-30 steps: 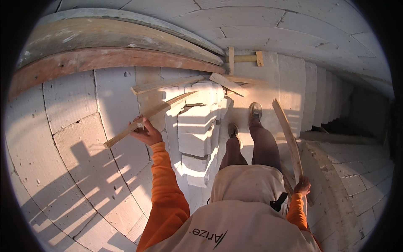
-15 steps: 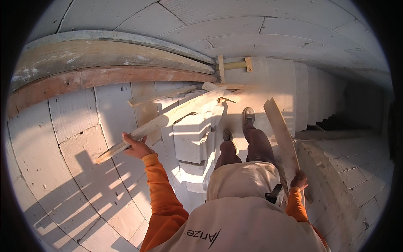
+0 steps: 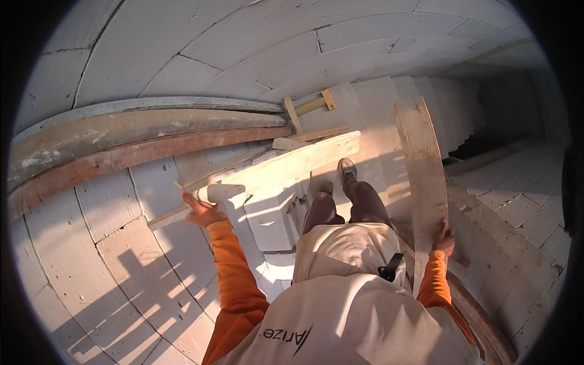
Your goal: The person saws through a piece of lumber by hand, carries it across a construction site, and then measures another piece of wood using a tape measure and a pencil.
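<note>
Looking down past far block wall [image 3: 201, 55], pale and jointed, onto left block surface [image 3: 143, 252], sunlit and crossed by striped shadow. Opening at far right onto stairs [image 3: 447, 100], dropping into dark. Running along foot of far wall at left, as long beams [image 3: 152, 123]: greyish, tan and reddish, side by side. Wearing beige smock [image 3: 340, 316] with orange sleeves [image 3: 240, 277], near centre. Holding one plank per hand. With right hand [image 3: 444, 239], gripping right plank [image 3: 426, 170] by right edge, fingers wrapped on that edge; set lengthwise near to far, just right of legs, rough at far end. With left hand [image 3: 202, 210], gripping left plank [image 3: 298, 164] close to near-left end, fingers narrowed on wood; slanting to far centre, in strong sun, marked by dark hand shadow. Cannot tell firmness of either grip. Partly covered by left plank: white block stack [image 3: 267, 222]. Lying behind same plank, at far centre: loose wood strips [image 3: 328, 132]. Just beyond, short timbers [image 3: 292, 117] with yellowish bar [image 3: 311, 106] between. Standing in brown shoes [image 3: 348, 169], near far end of left plank. Hanging at right of smock: black buckle [image 3: 391, 266].
</note>
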The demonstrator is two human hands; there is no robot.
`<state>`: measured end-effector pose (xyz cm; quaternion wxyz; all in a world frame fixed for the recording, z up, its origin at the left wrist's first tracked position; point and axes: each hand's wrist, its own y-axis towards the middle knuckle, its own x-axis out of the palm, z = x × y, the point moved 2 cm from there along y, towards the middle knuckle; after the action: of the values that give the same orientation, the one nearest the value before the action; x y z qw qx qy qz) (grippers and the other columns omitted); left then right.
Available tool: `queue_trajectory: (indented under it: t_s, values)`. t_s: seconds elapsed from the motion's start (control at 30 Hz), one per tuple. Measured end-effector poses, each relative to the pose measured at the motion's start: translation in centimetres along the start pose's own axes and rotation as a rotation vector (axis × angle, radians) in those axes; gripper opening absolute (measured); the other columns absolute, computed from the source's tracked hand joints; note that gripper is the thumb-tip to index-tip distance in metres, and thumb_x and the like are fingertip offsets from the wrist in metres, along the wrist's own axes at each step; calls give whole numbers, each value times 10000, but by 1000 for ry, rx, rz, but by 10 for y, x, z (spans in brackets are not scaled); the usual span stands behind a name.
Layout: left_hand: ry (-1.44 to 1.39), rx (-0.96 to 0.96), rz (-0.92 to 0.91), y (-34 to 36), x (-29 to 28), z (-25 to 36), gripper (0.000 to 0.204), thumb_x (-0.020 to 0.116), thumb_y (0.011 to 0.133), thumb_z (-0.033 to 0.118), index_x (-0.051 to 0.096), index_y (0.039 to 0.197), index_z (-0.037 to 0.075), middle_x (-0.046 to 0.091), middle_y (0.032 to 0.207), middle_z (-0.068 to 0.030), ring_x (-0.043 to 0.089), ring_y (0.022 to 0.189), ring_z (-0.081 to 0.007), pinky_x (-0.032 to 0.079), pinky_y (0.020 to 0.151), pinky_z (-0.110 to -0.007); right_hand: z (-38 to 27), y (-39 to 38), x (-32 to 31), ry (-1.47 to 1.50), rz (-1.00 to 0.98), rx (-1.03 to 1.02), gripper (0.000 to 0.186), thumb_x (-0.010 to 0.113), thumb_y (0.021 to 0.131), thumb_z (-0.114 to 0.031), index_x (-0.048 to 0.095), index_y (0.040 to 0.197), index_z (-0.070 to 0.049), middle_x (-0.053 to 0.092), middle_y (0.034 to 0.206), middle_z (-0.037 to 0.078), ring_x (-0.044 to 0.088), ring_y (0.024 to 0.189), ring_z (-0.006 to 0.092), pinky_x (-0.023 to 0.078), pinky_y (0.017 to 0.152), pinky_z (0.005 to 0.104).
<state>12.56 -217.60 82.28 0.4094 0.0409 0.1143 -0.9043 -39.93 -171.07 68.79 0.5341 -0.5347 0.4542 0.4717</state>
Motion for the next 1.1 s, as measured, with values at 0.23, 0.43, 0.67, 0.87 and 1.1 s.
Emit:
queue_trajectory:
  t_s: [0.23,0.43,0.67,0.87,1.1]
  values:
    - [154,-154,-239,-27,58,-22,1023,714,810,620,237,1331,-121,403,1351,-309,590,1135,-391,524,959,-567,31,-37,-81,574,140,-167,513,693,896,-539,638,791,-40,537,675,-16,464,646,113,408,631,283]
    - [87,-296,-741,-75,84,-46,1074,585,885,697,52,1448,-47,312,1496,-290,474,1315,-412,383,1054,-692,45,-110,-136,943,111,-364,329,722,934,-287,601,758,-37,483,692,-56,393,660,41,307,583,209]
    - [-15,-518,-1192,-165,65,-63,805,477,992,594,206,1506,37,225,1558,-227,397,1345,-430,462,1000,-643,67,-191,-176,944,64,-418,296,782,839,-238,608,741,-20,556,685,3,444,619,91,357,590,263]
    - [-148,-715,-1571,-232,25,-87,788,485,979,600,246,1500,60,264,1536,-248,403,1348,-438,445,1016,-654,85,-248,-203,791,80,-416,305,831,756,-326,684,702,-64,595,582,21,493,518,153,364,596,310]
    - [-268,-961,-1944,-318,-21,-97,769,493,964,605,292,1493,85,308,1511,-273,409,1350,-447,425,1033,-666,156,-303,-223,543,257,-303,410,834,727,-479,711,692,-89,668,642,22,567,546,187,376,601,306]
